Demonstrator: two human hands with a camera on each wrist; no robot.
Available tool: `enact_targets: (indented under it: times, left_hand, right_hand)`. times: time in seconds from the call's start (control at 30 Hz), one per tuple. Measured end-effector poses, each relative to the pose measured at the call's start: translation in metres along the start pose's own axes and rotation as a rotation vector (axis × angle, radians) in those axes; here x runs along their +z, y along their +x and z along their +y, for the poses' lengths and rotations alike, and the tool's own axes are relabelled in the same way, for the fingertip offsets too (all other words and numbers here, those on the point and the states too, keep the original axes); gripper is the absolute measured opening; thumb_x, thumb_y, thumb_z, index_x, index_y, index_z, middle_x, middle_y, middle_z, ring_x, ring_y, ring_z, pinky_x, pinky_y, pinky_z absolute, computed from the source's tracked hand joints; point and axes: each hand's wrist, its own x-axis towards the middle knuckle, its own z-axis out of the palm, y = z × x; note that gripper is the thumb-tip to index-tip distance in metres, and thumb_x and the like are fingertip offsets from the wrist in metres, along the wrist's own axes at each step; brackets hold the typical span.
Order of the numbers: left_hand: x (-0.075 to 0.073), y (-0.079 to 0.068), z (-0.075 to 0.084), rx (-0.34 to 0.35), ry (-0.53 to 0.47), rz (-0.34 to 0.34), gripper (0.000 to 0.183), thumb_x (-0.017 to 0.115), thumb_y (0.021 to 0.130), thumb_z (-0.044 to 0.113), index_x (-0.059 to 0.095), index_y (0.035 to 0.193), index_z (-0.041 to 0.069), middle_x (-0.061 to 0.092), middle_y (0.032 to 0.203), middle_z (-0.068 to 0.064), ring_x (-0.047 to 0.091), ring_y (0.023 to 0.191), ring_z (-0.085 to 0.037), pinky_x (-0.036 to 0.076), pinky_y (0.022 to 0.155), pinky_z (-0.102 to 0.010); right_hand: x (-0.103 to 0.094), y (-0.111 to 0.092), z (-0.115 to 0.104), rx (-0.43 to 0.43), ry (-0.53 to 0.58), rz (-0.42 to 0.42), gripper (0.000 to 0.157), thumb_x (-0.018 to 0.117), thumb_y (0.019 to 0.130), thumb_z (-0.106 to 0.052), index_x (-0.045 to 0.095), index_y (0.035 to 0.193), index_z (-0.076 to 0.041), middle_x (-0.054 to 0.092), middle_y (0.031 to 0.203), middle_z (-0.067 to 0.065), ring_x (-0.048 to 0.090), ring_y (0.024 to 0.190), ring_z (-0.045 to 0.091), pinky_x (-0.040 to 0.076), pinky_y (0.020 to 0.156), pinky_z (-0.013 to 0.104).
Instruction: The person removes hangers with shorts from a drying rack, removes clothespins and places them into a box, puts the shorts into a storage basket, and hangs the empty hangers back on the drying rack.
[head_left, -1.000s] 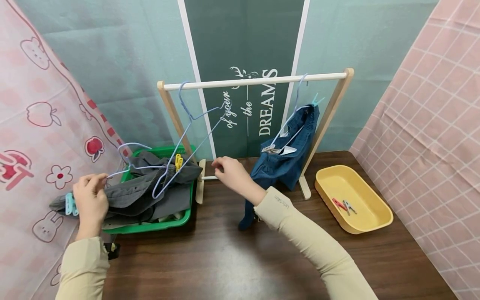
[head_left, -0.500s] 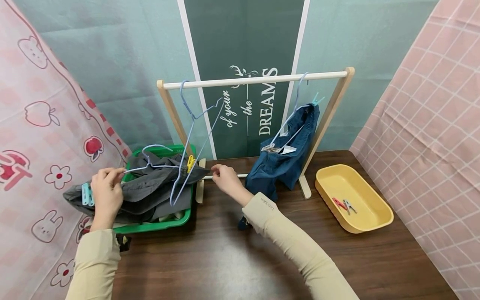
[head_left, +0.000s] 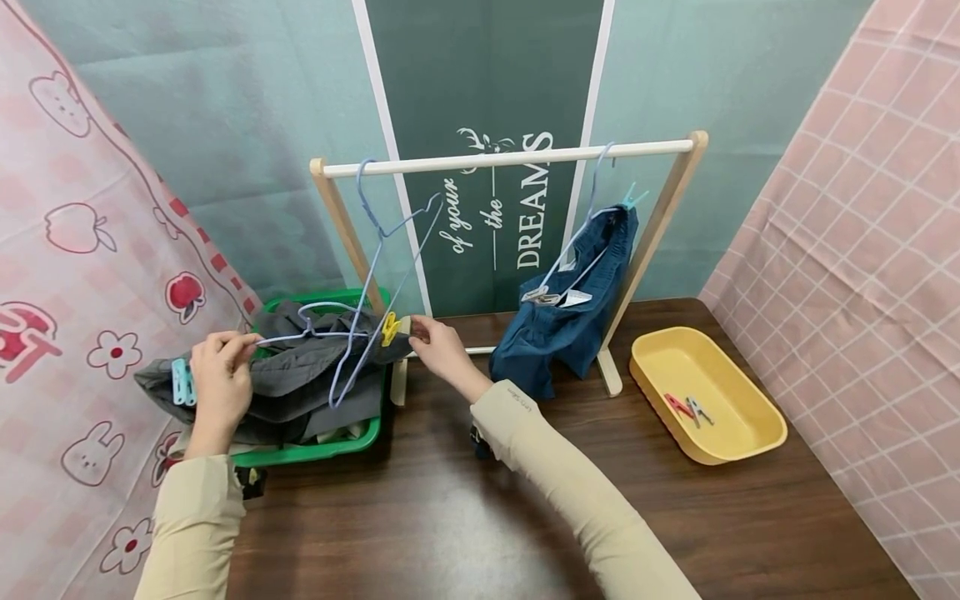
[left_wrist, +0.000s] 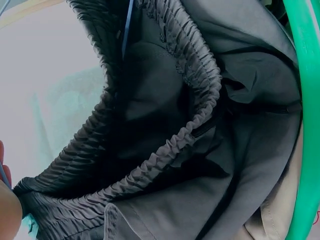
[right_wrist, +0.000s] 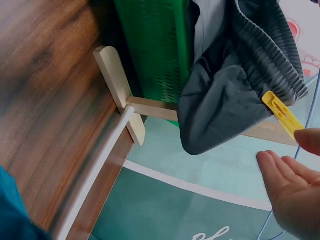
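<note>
Dark grey elastic-waist trousers lie across the green basket, clipped to a light purple-blue hanger. Light blue clothespins sit at the waistband's left end, a yellow clothespin at its right. My left hand pinches the hanger's left end; only a bit of that hand shows in the left wrist view, where the waistband gapes. My right hand is beside the yellow clothespin. In the right wrist view its thumb meets the clothespin's tip, the straight fingers apart from it.
A wooden rack stands behind, bearing a bare hanger in front of the basket and blue trousers clipped on another hanger. A yellow tray on the right holds a red and a grey clothespin.
Both hands have come together at the grey trousers: the left moved right with hanger and trousers, the right moved left to the yellow clothespin. The bare hanger on the rack has swung.
</note>
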Motion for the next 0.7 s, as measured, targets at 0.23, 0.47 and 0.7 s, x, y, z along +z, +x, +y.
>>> enact_targets:
  times: [0.23,0.47,0.7]
  left_hand:
    - [0.001,-0.001,0.002,0.064,-0.013,0.003,0.01,0.057,0.088,-0.006,0.064,0.087,-0.012,0.053,0.086,-0.026,0.039,0.081,-0.038,0.025,0.083,-0.04]
    - [0.002,0.001,0.005,0.077,-0.024,0.005,0.006,0.06,0.084,-0.008,0.066,0.085,-0.011,0.054,0.085,-0.025,0.04,0.079,-0.037,0.026,0.083,-0.031]
    - [0.002,0.001,0.011,-0.022,0.006,-0.021,0.009,0.059,0.084,-0.013,0.066,0.088,-0.012,0.054,0.087,-0.026,0.038,0.078,-0.03,0.028,0.082,-0.045]
  right_hand:
    - [-0.002,0.007,-0.006,-0.041,0.028,-0.134,0.053,0.046,0.097,-0.004,0.031,0.148,-0.006,0.041,0.149,0.017,0.045,0.135,0.03,0.041,0.108,0.041]
    - [-0.001,0.012,-0.004,-0.051,0.084,-0.114,0.05,0.054,0.095,-0.004,0.041,0.144,-0.009,0.046,0.145,0.014,0.053,0.127,0.028,0.049,0.098,0.036]
    - [0.002,0.012,0.0,-0.036,0.064,-0.016,0.034,0.062,0.091,-0.007,0.061,0.125,-0.005,0.061,0.127,0.012,0.063,0.112,0.024,0.053,0.085,0.026]
